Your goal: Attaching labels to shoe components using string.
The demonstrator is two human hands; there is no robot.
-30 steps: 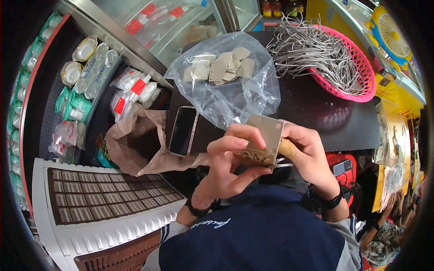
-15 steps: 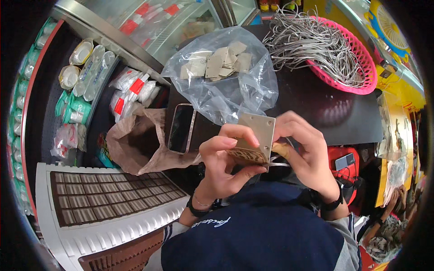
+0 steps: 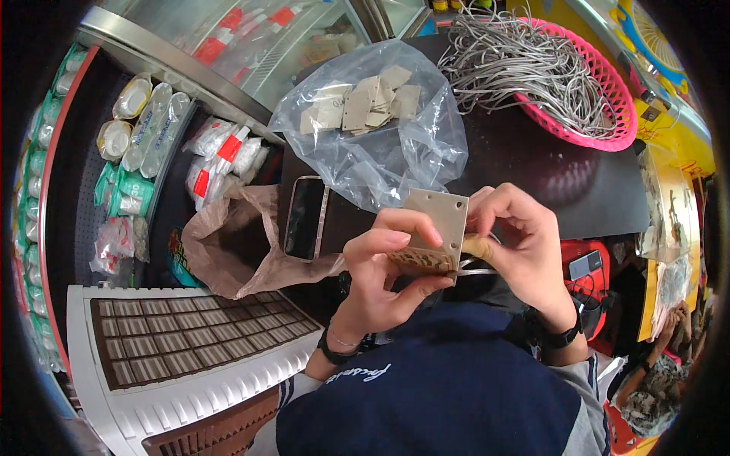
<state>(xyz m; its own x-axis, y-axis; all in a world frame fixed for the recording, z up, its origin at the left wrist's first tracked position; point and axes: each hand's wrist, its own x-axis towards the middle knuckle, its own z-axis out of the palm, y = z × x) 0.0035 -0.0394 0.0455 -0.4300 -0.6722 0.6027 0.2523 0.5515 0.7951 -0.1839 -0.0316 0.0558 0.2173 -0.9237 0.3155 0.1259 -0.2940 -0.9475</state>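
My left hand (image 3: 374, 275) grips a beige plate (image 3: 445, 214) with small holes near its corners. The lower side of the piece carries dark markings; whether it is one plate or several together I cannot tell. Close against its right edge, my right hand (image 3: 526, 254) is pinched on a thin grey cord (image 3: 477, 269), which shows beside the plate's lower corner. A yellowish covering (image 3: 479, 248) shows at the right thumb tip. Beyond the hands, a clear plastic bag (image 3: 304, 163) has several similar beige plates (image 3: 361, 105) on it.
A pink basket (image 3: 630, 125) full of tangled grey cords (image 3: 525, 68) stands at the far right of the dark table (image 3: 601, 201). Left of my hands lie a phone (image 3: 306, 216) and an open brown bag (image 3: 220, 228). A white slatted appliance (image 3: 182, 410) stands at the lower left.
The fingers of my right hand have shifted slightly right beside the plate. The left hand keeps its grip, and the view has tilted a little.
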